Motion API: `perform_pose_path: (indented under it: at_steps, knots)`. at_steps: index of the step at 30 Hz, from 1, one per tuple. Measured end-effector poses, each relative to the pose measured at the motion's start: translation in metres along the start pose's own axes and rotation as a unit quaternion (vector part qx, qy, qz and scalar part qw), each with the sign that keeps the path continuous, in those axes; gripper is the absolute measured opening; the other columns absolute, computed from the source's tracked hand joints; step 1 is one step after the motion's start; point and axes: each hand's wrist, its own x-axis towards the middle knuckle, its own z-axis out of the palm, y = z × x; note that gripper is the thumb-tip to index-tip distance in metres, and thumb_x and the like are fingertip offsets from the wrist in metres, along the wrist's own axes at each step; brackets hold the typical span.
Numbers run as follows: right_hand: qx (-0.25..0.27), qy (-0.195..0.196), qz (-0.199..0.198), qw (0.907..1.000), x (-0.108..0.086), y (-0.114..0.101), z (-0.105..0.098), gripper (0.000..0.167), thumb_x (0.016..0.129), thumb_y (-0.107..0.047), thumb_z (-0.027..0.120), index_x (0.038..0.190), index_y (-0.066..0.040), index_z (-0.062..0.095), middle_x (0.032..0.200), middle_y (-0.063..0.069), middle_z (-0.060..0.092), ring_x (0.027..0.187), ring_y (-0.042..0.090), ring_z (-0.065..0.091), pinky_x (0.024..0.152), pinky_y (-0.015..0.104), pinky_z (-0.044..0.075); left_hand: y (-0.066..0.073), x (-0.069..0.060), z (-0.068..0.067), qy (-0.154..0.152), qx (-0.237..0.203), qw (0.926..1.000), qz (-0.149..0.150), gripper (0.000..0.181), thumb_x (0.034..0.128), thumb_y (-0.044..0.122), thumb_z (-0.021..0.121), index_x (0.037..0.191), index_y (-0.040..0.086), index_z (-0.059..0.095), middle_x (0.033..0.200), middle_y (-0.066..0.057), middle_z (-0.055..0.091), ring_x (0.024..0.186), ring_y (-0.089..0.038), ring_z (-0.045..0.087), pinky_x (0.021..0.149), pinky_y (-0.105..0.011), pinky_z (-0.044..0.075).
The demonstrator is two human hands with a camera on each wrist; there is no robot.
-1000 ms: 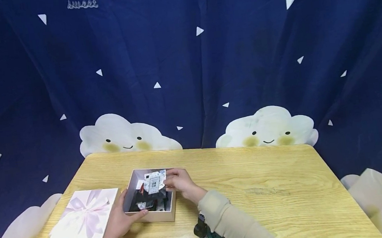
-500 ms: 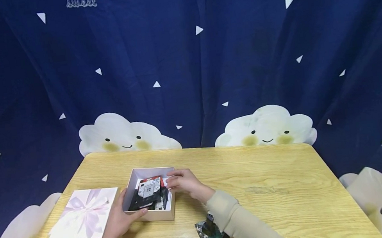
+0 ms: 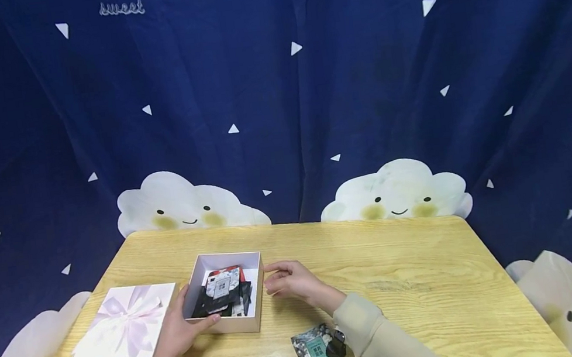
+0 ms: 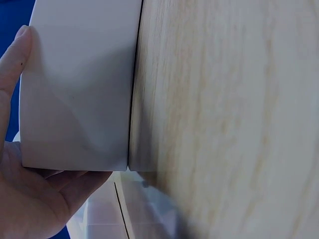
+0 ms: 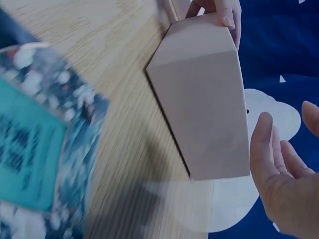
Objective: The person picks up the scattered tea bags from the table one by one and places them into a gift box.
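My left hand holds the pale pink box at its near left corner. Its thumb lies on the front rim, while the fingers go round the left side; the left wrist view shows the hand bracing the box wall. Inside the box lie several packets, mostly black, with a white-and-grey labelled packet on top and some red behind it. Just off the box's right wall hovers my right hand, fingers loosely bent and holding nothing. Below that wrist, a dark packet with a teal label lies on the table.
A white lid with a pale lilac ribbon bow lies left of the box, beside the left forearm. The wooden table extends to the right, and its far edge meets a dark blue curtain with cloud prints.
My right hand let go of the white-labelled packet, which now lies in the box. The hand then drew back right, outside the box. The left hand stayed on the box.
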Motion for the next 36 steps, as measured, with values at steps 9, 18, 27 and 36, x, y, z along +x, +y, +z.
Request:
perform_pose_path:
  at_steps: [9,18,27,36]
  knots:
    - [-0.025,-0.01,0.0,0.9996,-0.024,0.0,-0.018,0.043,0.082,0.0,0.063,0.121,0.008,0.05,0.089,0.007,0.061,0.075,0.016,0.062,0.078,0.046,0.051,0.001,0.0,0.0,-0.004,0.003,1.0,-0.003,0.104,0.0646,0.042,0.079,0.136,-0.01,0.025,0.135,-0.036,0.029,0.12,-0.05,0.033,0.097,-0.059,0.029]
    - [-0.076,-0.012,-0.015,0.9969,-0.041,0.008,-0.038,0.046,0.08,-0.009,0.067,0.121,0.006,0.052,0.09,0.006,0.06,0.075,0.013,0.061,0.07,0.037,0.053,0.003,0.0,0.001,-0.009,0.005,0.9999,-0.01,0.104,0.0654,0.041,0.079,0.136,-0.011,0.024,0.135,-0.036,0.03,0.12,-0.05,0.033,0.098,-0.059,0.029]
    - [-0.138,0.018,-0.044,0.9892,-0.061,0.014,-0.053,0.046,0.079,-0.013,0.071,0.118,0.005,0.055,0.1,0.017,0.055,0.079,0.015,0.054,0.068,0.026,0.048,0.005,-0.001,-0.001,-0.01,0.003,0.9999,-0.007,0.103,0.0658,0.04,0.079,0.136,-0.011,0.024,0.136,-0.036,0.028,0.121,-0.05,0.032,0.098,-0.059,0.028]
    - [-0.149,0.025,-0.034,0.9879,-0.077,0.031,-0.063,0.052,0.076,-0.011,0.073,0.12,0.007,0.052,0.108,0.019,0.052,0.087,0.021,0.051,0.071,0.028,0.046,0.005,-0.002,-0.002,-0.009,-0.004,0.9999,-0.009,0.103,0.0657,0.039,0.079,0.137,-0.011,0.024,0.136,-0.036,0.027,0.121,-0.05,0.031,0.098,-0.06,0.027]
